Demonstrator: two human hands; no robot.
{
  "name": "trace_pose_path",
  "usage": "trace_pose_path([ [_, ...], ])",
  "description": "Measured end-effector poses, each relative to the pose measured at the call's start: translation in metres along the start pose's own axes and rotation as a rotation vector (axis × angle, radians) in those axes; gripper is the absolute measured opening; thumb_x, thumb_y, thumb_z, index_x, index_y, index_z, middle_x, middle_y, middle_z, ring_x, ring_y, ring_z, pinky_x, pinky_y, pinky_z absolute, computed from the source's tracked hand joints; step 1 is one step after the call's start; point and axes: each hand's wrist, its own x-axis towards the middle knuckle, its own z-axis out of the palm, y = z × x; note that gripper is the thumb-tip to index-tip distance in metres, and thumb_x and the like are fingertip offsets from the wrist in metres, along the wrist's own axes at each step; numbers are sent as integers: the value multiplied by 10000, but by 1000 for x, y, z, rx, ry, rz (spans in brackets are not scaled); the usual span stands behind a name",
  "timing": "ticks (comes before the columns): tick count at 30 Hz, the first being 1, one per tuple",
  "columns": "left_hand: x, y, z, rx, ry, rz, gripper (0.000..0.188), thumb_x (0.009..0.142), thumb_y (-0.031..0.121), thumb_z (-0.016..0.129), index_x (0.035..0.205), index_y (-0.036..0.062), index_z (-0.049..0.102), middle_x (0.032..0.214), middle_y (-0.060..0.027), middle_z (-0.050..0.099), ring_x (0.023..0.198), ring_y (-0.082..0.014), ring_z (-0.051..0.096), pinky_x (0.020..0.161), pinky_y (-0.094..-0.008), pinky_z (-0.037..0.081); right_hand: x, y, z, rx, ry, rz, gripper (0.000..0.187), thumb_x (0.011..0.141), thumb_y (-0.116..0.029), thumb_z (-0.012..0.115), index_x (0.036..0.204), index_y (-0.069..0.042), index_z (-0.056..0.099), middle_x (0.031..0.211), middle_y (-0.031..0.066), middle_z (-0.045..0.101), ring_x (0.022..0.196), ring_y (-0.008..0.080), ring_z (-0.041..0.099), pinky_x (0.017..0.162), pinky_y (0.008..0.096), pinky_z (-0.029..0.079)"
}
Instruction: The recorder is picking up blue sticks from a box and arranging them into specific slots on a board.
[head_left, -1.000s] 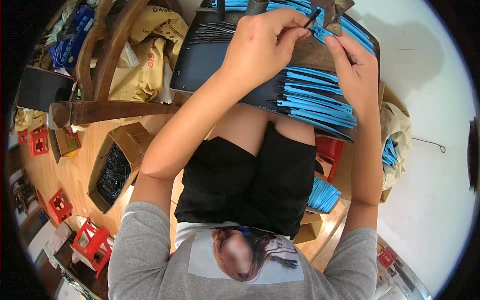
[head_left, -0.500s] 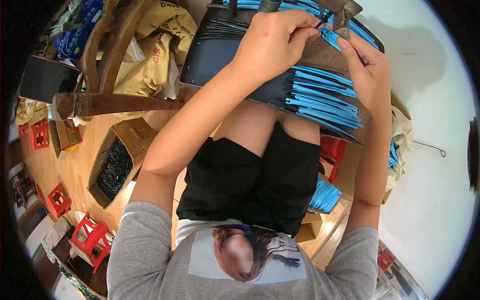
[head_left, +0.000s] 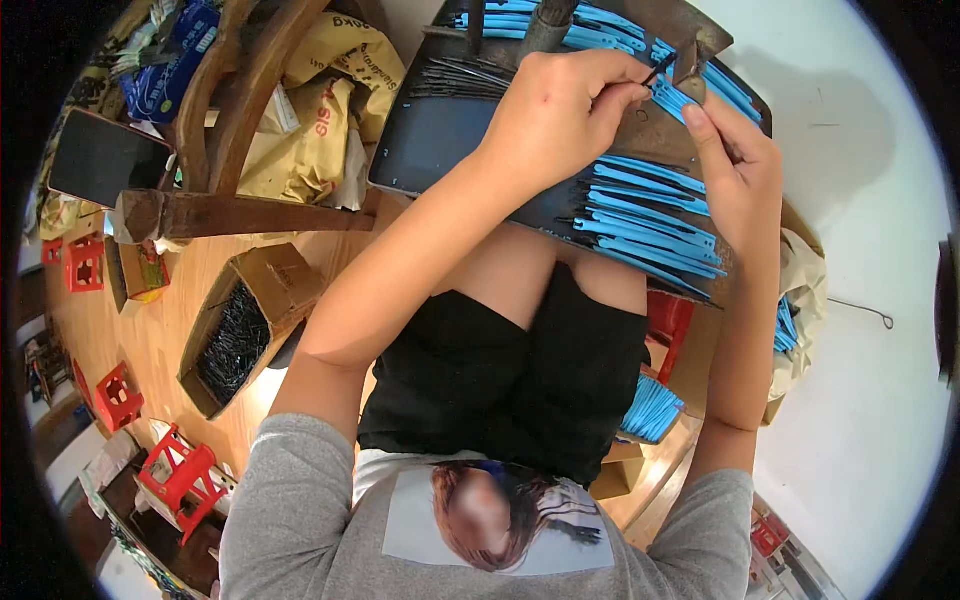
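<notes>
A dark tray (head_left: pixel 430 150) rests across my knees. Several flat blue strips (head_left: pixel 640 215) lie in rows on its right half and thin black pins (head_left: pixel 470 75) on its far part. My left hand (head_left: pixel 565 110) is closed, pinching a thin black pin (head_left: pixel 657 68) at its fingertips above the tray. My right hand (head_left: pixel 735 165) is just right of it, its thumb and fingers on a small dark metal piece (head_left: pixel 690 68) at the tray's far end. The two hands' fingertips nearly meet.
To my left an open cardboard box (head_left: pixel 235 335) holds many black pins. Brown paper bags (head_left: pixel 320 110) and a wooden chair frame (head_left: pixel 235 215) stand beyond it. Small red stools (head_left: pixel 180 475) sit on the wooden floor. More blue strips (head_left: pixel 650 410) lie under my right side.
The view has tilted so the tray sits slightly lower in the picture. Both hands stay at the tray's far end, fingertips working together on the pin.
</notes>
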Motion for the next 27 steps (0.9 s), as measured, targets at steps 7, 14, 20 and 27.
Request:
trace_pose_path([
  [7,-1,2,0,-8,10,-8,85,783,15,600,854,-28,616,733,-90,655,686,-99,637,593,-208,501,2,-6,-3,-69,-23,73,266,812,-190,604,987,10,597,681,64,580,640,83,464,639,228,417],
  [14,-1,0,-3,-21,10,11,85,793,12,589,862,-34,609,746,-93,655,714,-112,641,618,-211,508,3,-7,-3,-51,-37,40,260,811,-182,605,993,5,595,659,67,565,624,84,449,621,226,413],
  [20,0,-1,-1,-31,-2,-9,82,800,12,583,863,-33,609,762,-93,656,732,-125,644,628,-216,512,3,-6,-5,-66,-28,44,251,814,-172,599,995,2,594,631,69,539,607,77,430,594,223,406],
  [27,2,0,-5,24,-8,24,77,806,27,583,851,-30,609,749,-87,654,718,-112,636,607,-210,501,6,-10,-7,-96,-120,94,240,810,-154,599,993,3,596,617,85,537,606,73,429,596,219,408],
])
